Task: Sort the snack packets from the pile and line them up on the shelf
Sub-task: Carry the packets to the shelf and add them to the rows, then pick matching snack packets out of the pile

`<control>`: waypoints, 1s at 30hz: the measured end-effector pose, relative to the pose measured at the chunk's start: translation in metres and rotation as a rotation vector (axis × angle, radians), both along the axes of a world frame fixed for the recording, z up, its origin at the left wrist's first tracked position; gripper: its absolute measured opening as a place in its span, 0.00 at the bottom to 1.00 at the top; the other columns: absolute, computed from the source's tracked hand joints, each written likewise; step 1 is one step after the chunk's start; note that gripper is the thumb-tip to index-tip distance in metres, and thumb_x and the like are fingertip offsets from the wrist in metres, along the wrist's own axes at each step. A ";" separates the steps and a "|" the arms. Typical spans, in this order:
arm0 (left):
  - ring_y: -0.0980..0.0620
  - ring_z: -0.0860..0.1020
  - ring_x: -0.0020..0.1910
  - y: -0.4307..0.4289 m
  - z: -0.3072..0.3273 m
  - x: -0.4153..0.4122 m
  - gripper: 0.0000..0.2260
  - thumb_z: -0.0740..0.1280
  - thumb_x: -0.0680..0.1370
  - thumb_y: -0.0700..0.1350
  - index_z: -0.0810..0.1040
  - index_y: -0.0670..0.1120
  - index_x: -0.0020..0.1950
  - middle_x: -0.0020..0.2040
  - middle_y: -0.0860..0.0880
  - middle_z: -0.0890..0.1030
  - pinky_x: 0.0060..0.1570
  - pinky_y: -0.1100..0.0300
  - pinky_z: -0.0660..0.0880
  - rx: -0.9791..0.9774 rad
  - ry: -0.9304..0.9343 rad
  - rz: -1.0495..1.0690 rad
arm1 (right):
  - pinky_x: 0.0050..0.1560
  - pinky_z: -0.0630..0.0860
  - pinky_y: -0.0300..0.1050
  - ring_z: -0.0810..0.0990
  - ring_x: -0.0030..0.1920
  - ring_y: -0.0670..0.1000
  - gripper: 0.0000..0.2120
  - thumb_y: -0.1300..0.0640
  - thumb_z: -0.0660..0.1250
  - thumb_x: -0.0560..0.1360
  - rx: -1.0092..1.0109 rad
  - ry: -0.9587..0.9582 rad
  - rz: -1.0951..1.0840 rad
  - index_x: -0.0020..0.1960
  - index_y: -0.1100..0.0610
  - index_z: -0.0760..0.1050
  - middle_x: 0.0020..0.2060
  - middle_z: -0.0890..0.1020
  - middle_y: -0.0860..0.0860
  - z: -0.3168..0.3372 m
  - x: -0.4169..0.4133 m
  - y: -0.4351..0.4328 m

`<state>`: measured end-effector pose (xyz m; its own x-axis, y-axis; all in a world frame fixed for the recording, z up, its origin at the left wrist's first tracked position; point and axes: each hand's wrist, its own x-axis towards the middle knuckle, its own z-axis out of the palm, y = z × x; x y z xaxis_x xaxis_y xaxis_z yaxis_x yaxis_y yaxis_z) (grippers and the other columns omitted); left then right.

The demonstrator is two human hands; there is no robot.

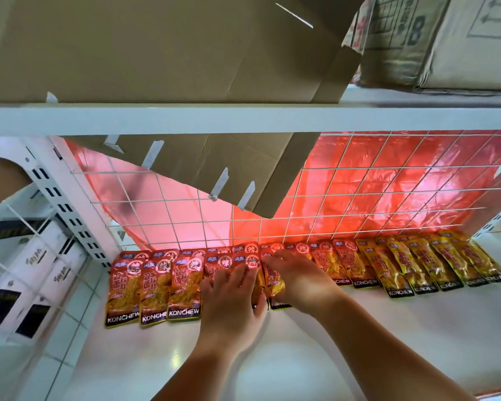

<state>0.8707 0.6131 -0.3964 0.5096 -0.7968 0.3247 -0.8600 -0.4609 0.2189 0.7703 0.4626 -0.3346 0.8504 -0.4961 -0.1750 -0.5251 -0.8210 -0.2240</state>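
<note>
1. We note the left hand (232, 296) and right hand (295, 277) flat, fingers extended, pressing mid-row snack packets (154, 287) on the shelf (359, 328); nothing gripped.
2. We judge sideways pressure could skew overlapping neighbours.

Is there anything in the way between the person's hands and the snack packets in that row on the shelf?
Nothing visible. The left hand and right hand rest on the snack packets mid-row. The cardboard flap hangs above, clear of both.
</note>
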 end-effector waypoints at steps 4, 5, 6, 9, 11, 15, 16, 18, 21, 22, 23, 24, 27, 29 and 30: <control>0.45 0.74 0.58 0.000 0.000 0.000 0.21 0.61 0.77 0.61 0.76 0.54 0.67 0.64 0.55 0.77 0.58 0.43 0.68 -0.039 -0.018 -0.018 | 0.75 0.61 0.49 0.61 0.77 0.54 0.37 0.44 0.72 0.75 -0.023 -0.054 -0.006 0.79 0.42 0.60 0.78 0.61 0.45 0.004 -0.006 0.003; 0.45 0.74 0.58 0.001 0.001 0.000 0.21 0.61 0.77 0.61 0.76 0.54 0.66 0.63 0.55 0.77 0.58 0.43 0.67 -0.049 -0.018 -0.016 | 0.75 0.61 0.48 0.61 0.77 0.53 0.36 0.44 0.71 0.75 -0.020 -0.074 -0.014 0.79 0.42 0.60 0.78 0.62 0.45 0.005 -0.007 0.003; 0.44 0.74 0.58 0.001 0.001 0.000 0.22 0.60 0.76 0.61 0.76 0.54 0.66 0.63 0.54 0.78 0.58 0.44 0.67 -0.058 -0.013 -0.012 | 0.75 0.62 0.48 0.61 0.76 0.53 0.35 0.43 0.71 0.75 -0.020 -0.093 -0.019 0.79 0.42 0.61 0.78 0.63 0.45 0.006 -0.008 0.004; 0.43 0.74 0.61 0.002 0.004 0.000 0.23 0.59 0.77 0.60 0.76 0.54 0.68 0.64 0.54 0.78 0.59 0.43 0.67 -0.065 0.011 0.006 | 0.72 0.65 0.48 0.66 0.73 0.53 0.32 0.42 0.69 0.75 -0.043 -0.155 -0.027 0.77 0.42 0.63 0.73 0.69 0.45 0.007 -0.012 0.005; 0.43 0.74 0.62 0.002 0.007 -0.001 0.22 0.60 0.77 0.60 0.75 0.54 0.69 0.65 0.53 0.78 0.60 0.42 0.68 -0.061 0.011 0.003 | 0.72 0.66 0.49 0.66 0.73 0.53 0.32 0.40 0.68 0.76 -0.051 -0.176 -0.046 0.77 0.43 0.63 0.73 0.69 0.46 0.009 -0.015 0.006; 0.42 0.74 0.66 0.003 0.013 -0.003 0.24 0.59 0.77 0.60 0.71 0.55 0.72 0.67 0.53 0.77 0.63 0.40 0.68 -0.011 0.032 0.008 | 0.73 0.65 0.52 0.65 0.73 0.53 0.33 0.39 0.67 0.75 -0.052 -0.193 -0.046 0.78 0.42 0.62 0.73 0.69 0.46 0.015 -0.024 0.008; 0.42 0.73 0.68 0.003 0.015 -0.004 0.25 0.59 0.77 0.60 0.70 0.56 0.73 0.68 0.53 0.76 0.64 0.40 0.67 -0.006 0.035 0.016 | 0.73 0.65 0.52 0.66 0.73 0.53 0.33 0.38 0.66 0.75 -0.053 -0.201 -0.042 0.78 0.42 0.62 0.73 0.69 0.46 0.017 -0.027 0.008; 0.42 0.73 0.68 0.000 0.022 -0.012 0.26 0.60 0.76 0.60 0.70 0.55 0.73 0.68 0.51 0.76 0.65 0.39 0.67 -0.049 0.018 0.004 | 0.73 0.66 0.53 0.68 0.72 0.54 0.33 0.40 0.66 0.74 -0.051 -0.223 -0.060 0.77 0.44 0.63 0.72 0.70 0.48 0.021 -0.039 0.007; 0.40 0.75 0.65 -0.014 0.045 -0.033 0.26 0.63 0.75 0.60 0.74 0.52 0.71 0.65 0.49 0.79 0.63 0.40 0.70 -0.143 -0.039 -0.039 | 0.67 0.72 0.54 0.74 0.65 0.57 0.32 0.42 0.67 0.71 -0.092 -0.310 -0.081 0.73 0.47 0.69 0.66 0.76 0.50 0.036 -0.060 0.004; 0.40 0.76 0.63 -0.022 0.055 -0.041 0.26 0.64 0.75 0.60 0.75 0.52 0.70 0.64 0.49 0.80 0.62 0.42 0.70 -0.170 -0.053 -0.052 | 0.65 0.73 0.55 0.75 0.64 0.57 0.32 0.41 0.66 0.70 -0.113 -0.330 -0.080 0.72 0.47 0.70 0.64 0.77 0.50 0.044 -0.068 0.000; 0.41 0.77 0.62 -0.031 0.068 -0.050 0.25 0.65 0.75 0.59 0.76 0.51 0.70 0.63 0.49 0.80 0.60 0.43 0.71 -0.199 -0.068 -0.076 | 0.64 0.74 0.55 0.75 0.63 0.56 0.32 0.39 0.64 0.69 -0.139 -0.344 -0.075 0.72 0.47 0.69 0.64 0.77 0.50 0.054 -0.077 -0.005; 0.41 0.77 0.61 -0.041 0.080 -0.059 0.25 0.66 0.75 0.59 0.76 0.51 0.69 0.63 0.49 0.79 0.59 0.43 0.71 -0.232 -0.080 -0.114 | 0.64 0.75 0.56 0.75 0.64 0.56 0.33 0.37 0.61 0.69 -0.163 -0.357 -0.069 0.72 0.48 0.68 0.65 0.76 0.51 0.066 -0.088 -0.012; 0.40 0.76 0.63 -0.071 0.125 -0.093 0.26 0.65 0.76 0.58 0.75 0.49 0.72 0.66 0.47 0.78 0.58 0.42 0.71 -0.313 -0.118 -0.208 | 0.67 0.72 0.58 0.71 0.68 0.58 0.37 0.35 0.57 0.69 -0.242 -0.427 -0.077 0.74 0.50 0.67 0.69 0.73 0.53 0.111 -0.130 -0.034; 0.40 0.75 0.64 -0.092 0.160 -0.121 0.27 0.63 0.77 0.59 0.74 0.49 0.74 0.67 0.47 0.77 0.60 0.43 0.71 -0.345 -0.146 -0.243 | 0.69 0.70 0.58 0.70 0.70 0.58 0.37 0.35 0.58 0.69 -0.312 -0.469 -0.114 0.75 0.50 0.67 0.71 0.72 0.53 0.146 -0.165 -0.048; 0.40 0.75 0.65 -0.102 0.180 -0.138 0.28 0.63 0.77 0.59 0.73 0.49 0.74 0.67 0.47 0.77 0.61 0.43 0.71 -0.359 -0.157 -0.260 | 0.69 0.70 0.58 0.70 0.70 0.58 0.37 0.36 0.60 0.69 -0.344 -0.493 -0.135 0.75 0.50 0.67 0.71 0.72 0.53 0.164 -0.186 -0.055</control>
